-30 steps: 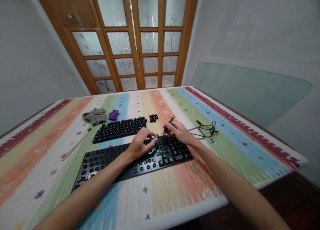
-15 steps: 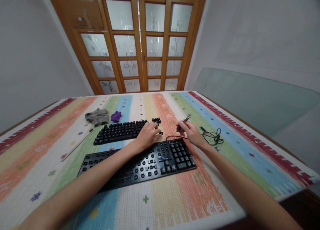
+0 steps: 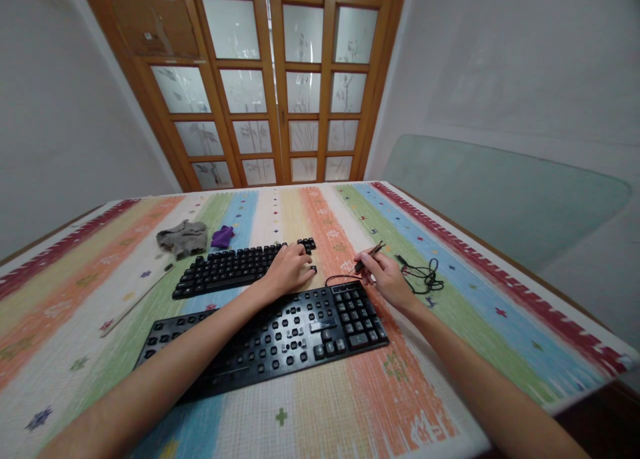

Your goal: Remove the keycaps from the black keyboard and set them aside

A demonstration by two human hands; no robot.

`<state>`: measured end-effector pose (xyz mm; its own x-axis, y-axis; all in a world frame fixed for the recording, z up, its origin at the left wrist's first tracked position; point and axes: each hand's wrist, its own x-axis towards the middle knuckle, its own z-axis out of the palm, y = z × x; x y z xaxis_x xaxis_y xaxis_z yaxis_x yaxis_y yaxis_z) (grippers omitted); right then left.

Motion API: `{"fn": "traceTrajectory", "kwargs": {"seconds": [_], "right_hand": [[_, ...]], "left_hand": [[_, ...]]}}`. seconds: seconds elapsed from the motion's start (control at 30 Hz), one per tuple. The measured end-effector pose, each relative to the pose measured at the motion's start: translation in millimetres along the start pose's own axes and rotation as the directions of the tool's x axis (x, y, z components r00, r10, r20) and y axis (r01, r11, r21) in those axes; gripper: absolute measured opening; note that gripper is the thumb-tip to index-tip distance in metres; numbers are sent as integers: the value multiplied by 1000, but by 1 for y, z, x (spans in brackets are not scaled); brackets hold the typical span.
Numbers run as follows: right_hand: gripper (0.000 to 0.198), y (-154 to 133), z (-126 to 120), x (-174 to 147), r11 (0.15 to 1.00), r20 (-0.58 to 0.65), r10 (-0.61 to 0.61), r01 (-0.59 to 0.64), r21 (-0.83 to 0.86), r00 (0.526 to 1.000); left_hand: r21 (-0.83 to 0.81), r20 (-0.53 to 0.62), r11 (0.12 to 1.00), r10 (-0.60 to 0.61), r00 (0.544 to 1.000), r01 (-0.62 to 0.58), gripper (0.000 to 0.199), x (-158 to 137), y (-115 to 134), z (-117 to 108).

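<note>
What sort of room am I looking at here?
Most likely a room in a home, perhaps a dining area: a colorful striped cloth covers the table, and beyond it stand wooden doors with patterned glass panes.

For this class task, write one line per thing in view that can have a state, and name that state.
Keyboard: flat, main part mostly without keycaps, number pad capped
Keycaps: loose, laid in rows
Left hand: pinching a keycap
Right hand: closed on tool
Tool: held, tilted
Cable: loosely tangled
Grey cloth: crumpled
Purple cloth: crumpled
Stick: lying flat
Doors: apparently shut
</note>
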<state>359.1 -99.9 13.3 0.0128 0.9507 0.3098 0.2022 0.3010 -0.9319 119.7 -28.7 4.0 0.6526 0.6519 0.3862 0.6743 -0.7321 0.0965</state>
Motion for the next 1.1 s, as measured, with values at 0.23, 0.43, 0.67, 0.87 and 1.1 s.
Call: {"fn": "traceTrajectory", "kwargs": {"seconds": [0.23,0.43,0.67,0.87,1.1], "right_hand": [[48,5,0,-1,1000,34,22,-21,-14,999],[48,3,0,-2,999,37,11,-10,-33,999],[48,-1,1,-3,999,49,11,-8,-47,999],[47,0,0,-6,997,67,8,-3,-74,998],[44,2,0,-5,997,78,2,4,-76,997]], "left_hand": [[-40,4,997,61,998,-61,11,6,-5,4],[-69,26,993,92,995,-91,9,18,-9,14],[-96,19,994,51,999,-49,9,35,-13,19],[-71,9,997,19,1000,-18,11,45,-15,17],[-80,5,997,18,1000,-18,12,46,-22,18]]}}
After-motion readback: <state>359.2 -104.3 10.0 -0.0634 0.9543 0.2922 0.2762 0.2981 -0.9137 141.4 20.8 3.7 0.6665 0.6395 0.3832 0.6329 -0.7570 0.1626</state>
